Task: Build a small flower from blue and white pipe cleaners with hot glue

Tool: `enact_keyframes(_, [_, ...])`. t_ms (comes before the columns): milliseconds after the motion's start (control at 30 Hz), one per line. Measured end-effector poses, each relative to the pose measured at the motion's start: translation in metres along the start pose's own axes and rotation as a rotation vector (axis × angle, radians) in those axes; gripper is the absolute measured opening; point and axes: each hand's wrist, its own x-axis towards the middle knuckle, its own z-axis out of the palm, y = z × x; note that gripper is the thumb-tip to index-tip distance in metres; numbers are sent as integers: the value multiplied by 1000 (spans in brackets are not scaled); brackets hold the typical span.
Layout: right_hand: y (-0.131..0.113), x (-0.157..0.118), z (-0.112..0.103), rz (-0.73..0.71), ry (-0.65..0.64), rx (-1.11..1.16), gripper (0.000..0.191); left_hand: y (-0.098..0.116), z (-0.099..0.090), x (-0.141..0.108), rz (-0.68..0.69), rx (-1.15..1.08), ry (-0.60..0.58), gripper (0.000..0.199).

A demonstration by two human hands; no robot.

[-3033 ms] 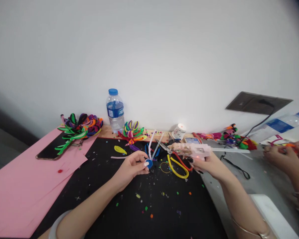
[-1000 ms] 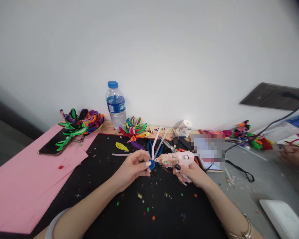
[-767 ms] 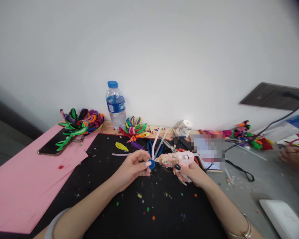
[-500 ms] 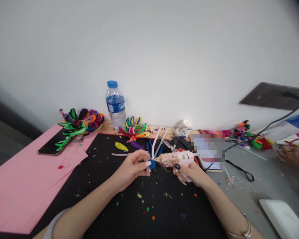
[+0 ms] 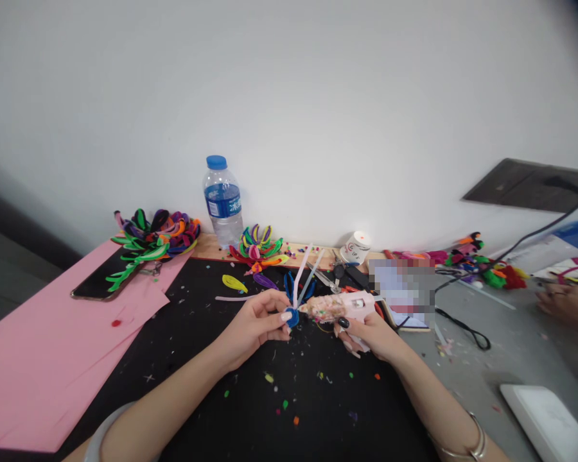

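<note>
Black surface (image 5: pixel 327 433) below, left grip (image 5: pixel 255 326) pinches blue coil (image 5: pixel 293 317) (at fingertips (image 5: pixel 286 316)).

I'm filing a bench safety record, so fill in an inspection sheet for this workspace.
Surface: black mat strewn with coloured scraps; pink sheets at left.
Job's things: blue coil; pink glue gun, nozzle close to the coil, contact unclear.
Clutter: scissors behind the pink glue gun, dark phone on the pink sheets, bottle standing by the wall.
Hands: left hand pinches the blue coil; right hand grips the pink glue gun.
Cables: black cable from the wall socket; looped black cord on the gray tabletop.
Surroundings: another person's hand at far right.
</note>
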Motion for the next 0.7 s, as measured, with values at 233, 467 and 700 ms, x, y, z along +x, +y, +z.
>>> enact_keyframes(233, [-1, 0, 1, 3, 4, 2, 38, 1, 1, 0, 1, 0, -7, 15])
enact_keyframes(467, [0, 0, 1, -39, -25, 19, 36, 1, 1, 0, -11, 3, -8, 16])
enact_keyframes(700, [-1, 0, 1, -23, -15, 17, 38, 1, 1, 0, -13, 11, -11, 17])
